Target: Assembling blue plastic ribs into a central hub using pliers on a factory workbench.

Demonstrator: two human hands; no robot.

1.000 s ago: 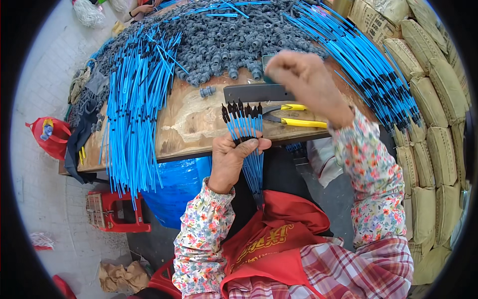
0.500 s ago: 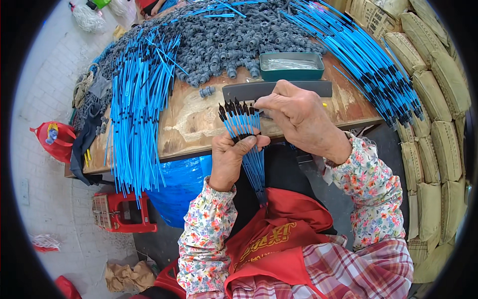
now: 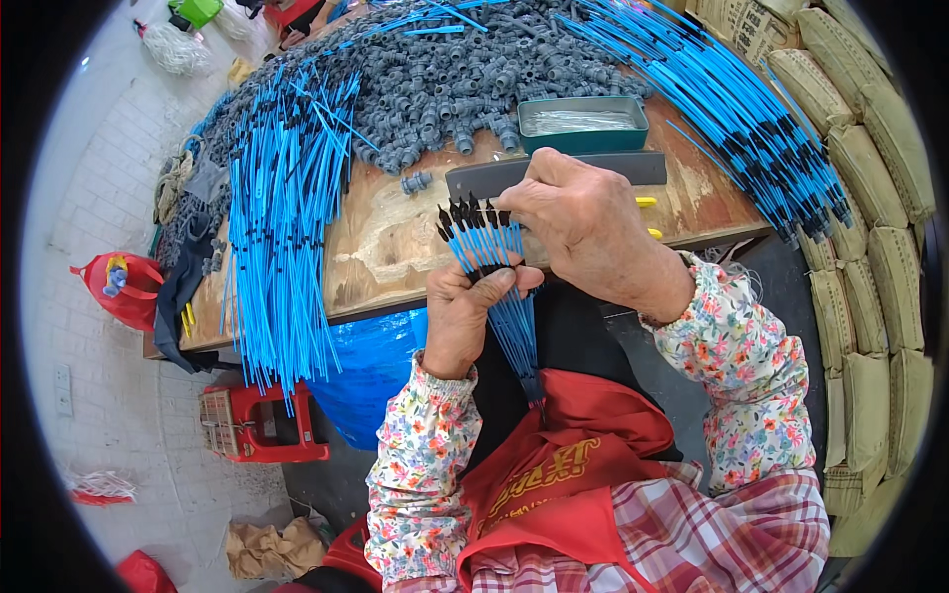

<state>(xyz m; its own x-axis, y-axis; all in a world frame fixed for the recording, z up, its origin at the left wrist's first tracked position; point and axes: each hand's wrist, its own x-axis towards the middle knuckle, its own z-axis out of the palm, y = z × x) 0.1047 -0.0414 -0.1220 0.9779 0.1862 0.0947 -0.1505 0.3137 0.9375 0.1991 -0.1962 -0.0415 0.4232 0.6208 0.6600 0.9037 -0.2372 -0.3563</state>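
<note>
My left hand (image 3: 465, 311) is closed around a fanned bundle of thin blue plastic rods (image 3: 509, 331) with black tips. The bundle's lower ends narrow down toward the red apron in my lap. My right hand (image 3: 583, 222) is closed in a pinch, its fingertips right at the black tips on the bundle's right side. What sits inside that pinch is too small to make out. Just beyond my hands lies a long dark grey bar (image 3: 633, 168) on the wooden table (image 3: 386, 247). Behind the bar stands a green tray (image 3: 583, 149) holding thin silver pins.
Grey plastic fittings (image 3: 435, 89) are heaped across the back of the table. A pile of blue rods (image 3: 282, 227) overhangs its left front edge; another bundle (image 3: 751, 128) overhangs the right. Brown paper packages (image 3: 870, 267) are stacked at right. A red stool (image 3: 265, 420) stands below left.
My right hand has shifted slightly up and stays pinched at the black tips. My left hand keeps hold of the bundle. The whole view has moved a little.
</note>
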